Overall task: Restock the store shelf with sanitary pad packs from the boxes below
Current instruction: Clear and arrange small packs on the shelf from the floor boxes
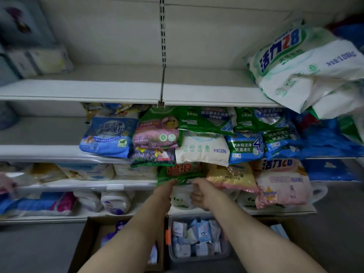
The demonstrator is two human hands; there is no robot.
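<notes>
- My left hand [164,191] touches the lower edge of the green bag [180,173] on the shelf [82,185], fingers extended.
- My right hand [201,195] is beside it, fingers curled; hold cannot be determined.
- Pad packs [197,236] lie in the grey bin [199,258], near, below both hands.

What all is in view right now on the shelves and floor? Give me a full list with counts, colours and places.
White metal shelf boards: several tiers, top one mostly bare.
White and green detergent bag: one, top shelf, right end, overhanging the edge.
Pale soft packs: a few, top shelf, far left, blurred.
Plastic detergent bags: many, blue, green, white and purple, stacked on the second shelf.
Green bag with red lettering: one, third shelf, centre.
Yellow and pink bags: several, third shelf, right.
Brown cardboard box: one, floor, left; purple packs inside.
Grey plastic crate: one, floor, centre, full of small blue and white packs.
Left hand: touching the green bag.
Right hand: fingers curled, at the shelf edge.
</notes>
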